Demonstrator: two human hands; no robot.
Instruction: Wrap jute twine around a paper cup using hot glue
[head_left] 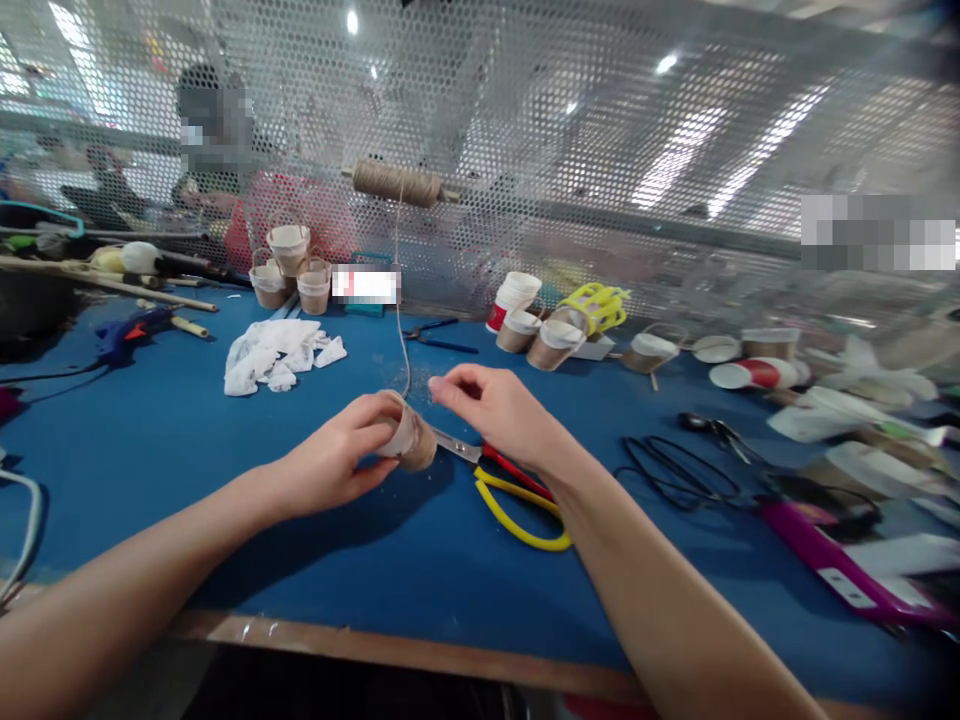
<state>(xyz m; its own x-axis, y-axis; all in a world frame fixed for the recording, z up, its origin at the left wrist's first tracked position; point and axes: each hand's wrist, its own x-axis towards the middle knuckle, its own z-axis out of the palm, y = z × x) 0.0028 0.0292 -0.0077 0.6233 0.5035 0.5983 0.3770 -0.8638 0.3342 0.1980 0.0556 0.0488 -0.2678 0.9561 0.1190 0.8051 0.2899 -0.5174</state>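
Observation:
My left hand (341, 455) is wrapped round a small paper cup (411, 440) partly covered in brown twine, held on its side just above the blue table (225, 470). A strand of twine (401, 320) runs up from the cup to a twine spool (397, 183) mounted on the perforated screen. My right hand (499, 410) hovers right of the cup, fingers curled and pinched near the strand. Red-and-yellow-handled scissors (517, 495) lie on the table under my right wrist.
Twine-wrapped cups (289, 265) stand at the back left, more cups (536, 325) at the back middle. A blue glue gun (131, 330), white rags (274, 352), black scissors (675, 470) and a purple tool (832, 560) lie around. Another person sits behind the screen.

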